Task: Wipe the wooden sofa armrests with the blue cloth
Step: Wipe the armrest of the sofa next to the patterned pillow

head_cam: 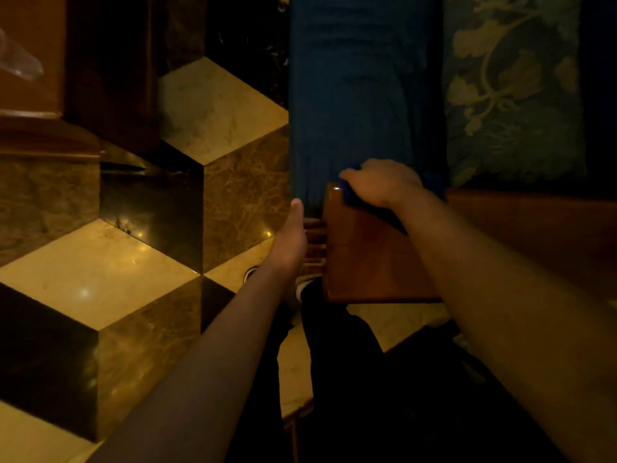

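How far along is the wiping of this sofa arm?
In hand: the right hand presses the blue cloth on the far end of the wooden armrest, while the left hand steadies its side. Nothing shows which parts are already wiped. The near stretch and any other armrest look left to do.

Right hand point(384, 182) presses blue cloth point(350, 194) onto wooden armrest point(367, 262).

The blue cloth point(349, 192) was mostly hidden under the right hand point(384, 182), the left hand point(289, 237) hid its fingers behind the wooden armrest point(367, 259), and a patterned cushion point(510, 88) ran off at twelve o'clock.
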Demonstrator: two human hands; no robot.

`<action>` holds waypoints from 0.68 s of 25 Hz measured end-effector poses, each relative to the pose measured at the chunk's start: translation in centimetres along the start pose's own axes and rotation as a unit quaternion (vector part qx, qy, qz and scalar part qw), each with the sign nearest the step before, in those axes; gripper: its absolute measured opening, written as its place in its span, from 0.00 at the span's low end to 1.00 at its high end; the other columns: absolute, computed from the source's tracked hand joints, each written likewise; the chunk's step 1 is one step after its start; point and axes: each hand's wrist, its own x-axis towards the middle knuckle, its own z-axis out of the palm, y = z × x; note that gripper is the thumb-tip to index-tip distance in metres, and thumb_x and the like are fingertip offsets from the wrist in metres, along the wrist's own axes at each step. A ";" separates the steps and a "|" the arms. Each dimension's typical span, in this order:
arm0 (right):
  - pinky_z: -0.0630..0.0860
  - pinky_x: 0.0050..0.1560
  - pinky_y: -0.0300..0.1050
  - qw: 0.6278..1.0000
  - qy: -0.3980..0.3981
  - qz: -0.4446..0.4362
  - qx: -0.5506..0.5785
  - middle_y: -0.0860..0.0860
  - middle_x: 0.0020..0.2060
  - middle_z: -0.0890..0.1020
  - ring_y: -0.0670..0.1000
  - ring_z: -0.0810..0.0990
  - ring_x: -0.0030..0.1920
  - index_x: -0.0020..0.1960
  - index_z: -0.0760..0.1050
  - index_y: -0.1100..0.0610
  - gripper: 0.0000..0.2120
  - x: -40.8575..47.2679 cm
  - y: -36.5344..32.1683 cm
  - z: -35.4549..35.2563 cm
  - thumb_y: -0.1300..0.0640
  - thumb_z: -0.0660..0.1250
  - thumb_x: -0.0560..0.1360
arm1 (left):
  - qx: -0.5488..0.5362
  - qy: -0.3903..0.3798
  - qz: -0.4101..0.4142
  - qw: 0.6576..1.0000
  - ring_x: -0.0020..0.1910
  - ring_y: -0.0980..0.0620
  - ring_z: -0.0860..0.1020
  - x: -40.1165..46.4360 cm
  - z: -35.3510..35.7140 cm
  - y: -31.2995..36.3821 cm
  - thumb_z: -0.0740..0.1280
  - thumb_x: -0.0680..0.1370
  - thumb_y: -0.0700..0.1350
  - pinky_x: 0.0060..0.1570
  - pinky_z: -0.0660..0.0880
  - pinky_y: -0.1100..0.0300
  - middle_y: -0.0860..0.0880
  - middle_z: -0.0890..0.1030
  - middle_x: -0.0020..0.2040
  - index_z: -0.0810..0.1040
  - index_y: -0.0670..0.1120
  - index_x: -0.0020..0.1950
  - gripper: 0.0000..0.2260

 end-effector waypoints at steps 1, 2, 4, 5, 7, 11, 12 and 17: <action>0.67 0.48 0.51 0.998 0.050 -0.038 0.000 0.61 0.59 0.83 0.62 0.81 0.55 0.57 0.81 0.55 0.28 -0.4 -1.7 0.9 0.36 0.53 0.77 | 0.015 -0.002 0.000 1.000 0.46 0.44 0.83 0.0 -0.4 -0.5 0.46 0.80 0.68 0.43 0.78 0.51 0.43 0.84 0.48 0.80 0.47 0.54 0.32; 0.67 0.48 0.52 0.991 0.109 -0.080 -0.002 0.60 0.55 0.84 0.62 0.82 0.54 0.53 0.82 0.55 0.27 -1.4 -3.0 1.7 0.37 0.53 0.77 | 0.028 -0.001 -0.003 1.000 0.47 0.43 0.83 -0.2 -0.7 -1.0 0.46 0.80 0.69 0.45 0.79 0.49 0.43 0.84 0.48 0.80 0.48 0.53 0.32; 0.69 0.51 0.55 0.962 0.214 -0.165 -0.025 0.58 0.51 0.85 0.62 0.82 0.53 0.50 0.81 0.56 0.21 -4.2 -3.3 3.4 0.41 0.58 0.77 | 0.042 0.017 -0.005 0.999 0.48 0.43 0.83 -1.0 -0.4 -2.0 0.45 0.80 0.69 0.50 0.79 0.46 0.43 0.84 0.49 0.79 0.48 0.54 0.32; 0.70 0.58 0.57 0.948 0.246 -0.202 -0.022 0.57 0.57 0.83 0.62 0.80 0.59 0.55 0.81 0.56 0.20 -5.7 -2.6 4.6 0.43 0.60 0.77 | 0.049 0.031 0.011 0.998 0.47 0.44 0.84 -1.2 -0.1 -2.4 0.45 0.80 0.69 0.49 0.80 0.46 0.44 0.84 0.49 0.79 0.48 0.56 0.32; 0.61 0.76 0.60 0.925 0.268 -0.263 -0.047 0.55 0.76 0.70 0.61 0.64 0.77 0.72 0.73 0.52 0.27 -9.0 -1.4 7.8 0.43 0.59 0.77 | 0.070 0.063 0.084 0.992 0.48 0.48 0.84 -1.6 0.2 -2.7 0.47 0.80 0.69 0.45 0.80 0.49 0.50 0.85 0.48 0.78 0.51 0.62 0.30; 0.51 0.80 0.60 0.920 0.297 -0.255 -0.019 0.53 0.83 0.56 0.59 0.50 0.83 0.82 0.57 0.48 0.32 -12.6 4.5 13.0 0.38 0.56 0.82 | 0.187 0.122 0.263 0.938 0.54 0.52 0.82 -2.0 4.1 -3.7 0.52 0.79 0.69 0.51 0.77 0.53 0.52 0.84 0.53 0.79 0.55 0.60 0.26; 0.51 0.81 0.60 0.921 0.313 -0.229 -0.013 0.53 0.83 0.56 0.59 0.50 0.83 0.82 0.56 0.48 0.32 -12.7 6.6 13.3 0.37 0.55 0.82 | 0.242 0.156 0.285 0.914 0.60 0.49 0.79 -1.9 5.2 -4.4 0.52 0.79 0.69 0.56 0.75 0.52 0.49 0.81 0.60 0.77 0.54 0.64 0.26; 0.50 0.80 0.62 0.924 0.376 -0.054 0.037 0.52 0.83 0.56 0.60 0.52 0.82 0.83 0.54 0.45 0.33 -10.9 23.0 12.3 0.35 0.53 0.82 | 0.511 0.252 0.308 0.762 0.81 0.42 0.47 -2.1 12.0 -7.6 0.52 0.81 0.61 0.76 0.47 0.40 0.44 0.52 0.83 0.60 0.50 0.79 0.28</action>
